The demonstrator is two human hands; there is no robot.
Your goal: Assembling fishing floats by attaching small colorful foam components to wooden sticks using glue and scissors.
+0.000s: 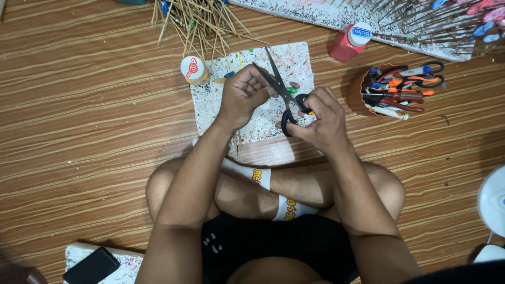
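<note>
Whatever the left hand pinches is hidden; white fan cut off at right edge.

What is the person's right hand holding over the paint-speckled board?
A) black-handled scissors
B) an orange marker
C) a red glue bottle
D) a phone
A: the right hand has its fingers through the loops of the black-handled scissors, whose blades point up across the paint-speckled board beside the left hand.
</note>
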